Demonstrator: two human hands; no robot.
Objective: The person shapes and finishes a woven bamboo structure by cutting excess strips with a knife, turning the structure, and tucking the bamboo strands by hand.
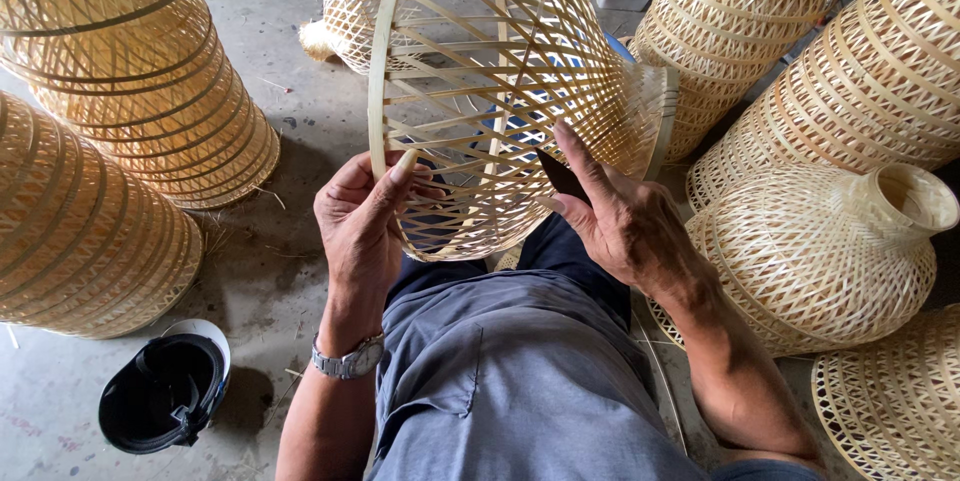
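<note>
Grey concrete floor [270, 1], stacked woven shades [130, 71] around; left hand [360, 226], right hand [620, 221] both closed gripping bamboo frame [490, 91].

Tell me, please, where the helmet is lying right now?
The helmet lies upturned on the concrete floor at lower left, beside the person's left forearm, below the stacked woven bamboo shades.

You're over a grey concrete floor [270, 271], dusty w/ straw bits. Stacked woven shades [120, 71] at 10 o'clock, more shades [860, 71] at 2–4. Helmet [165, 396] at 8. Even daylight, soft shadows.
</note>
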